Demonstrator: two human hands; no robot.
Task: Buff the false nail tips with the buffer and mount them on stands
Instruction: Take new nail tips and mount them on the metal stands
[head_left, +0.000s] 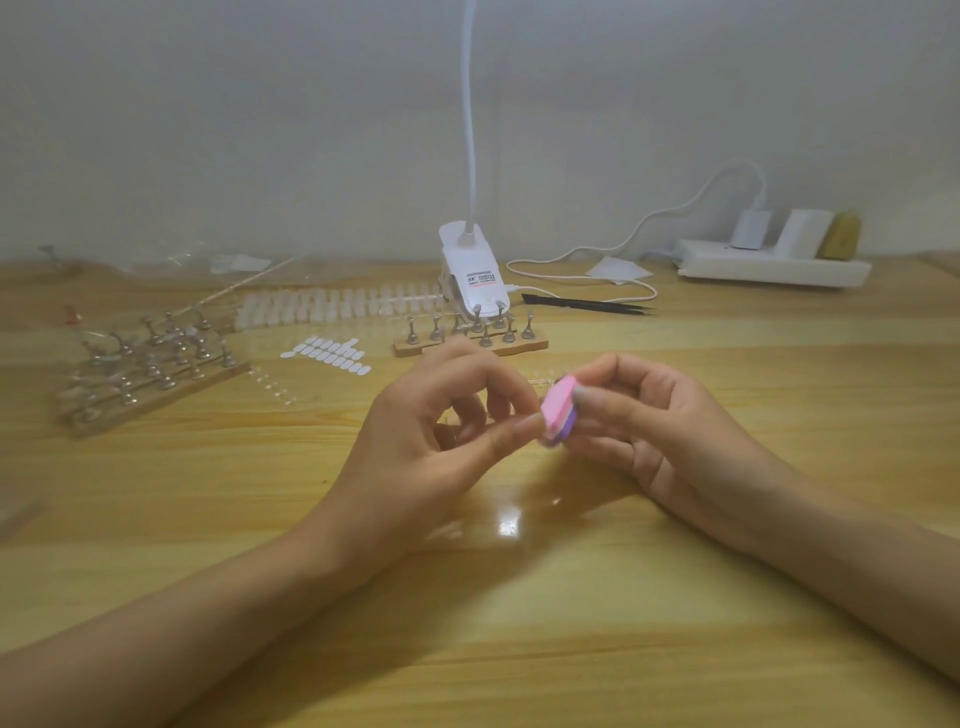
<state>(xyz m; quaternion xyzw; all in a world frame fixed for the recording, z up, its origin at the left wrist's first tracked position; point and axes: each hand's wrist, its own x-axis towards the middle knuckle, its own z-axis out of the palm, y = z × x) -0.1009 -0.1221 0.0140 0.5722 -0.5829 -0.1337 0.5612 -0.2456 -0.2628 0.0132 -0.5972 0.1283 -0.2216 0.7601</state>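
At the middle of the wooden table (519, 649), a pink and purple buffer (558, 413) is gripped by the right hand (670, 436). It is pinched between the thumb and the curled fingers and held clear of the tabletop. The left hand (431, 441) is held against the buffer's near edge, its thumb and forefinger drawn together at the tips and the other fingers curled. Whether a nail tip is pinched between them cannot be told.

Beyond the hands, a wooden rack of metal stands (470, 340) is set just in front of a white lamp clamp (470, 275). A second rack of stands (150, 369) is placed well to the left. Between the 2 racks, a sheet of white oval pads (327, 355) is laid, with a long strip of nail tips (337, 306) behind it. Black tweezers (587, 305) and a white power strip (774, 265) are seen at the far right.
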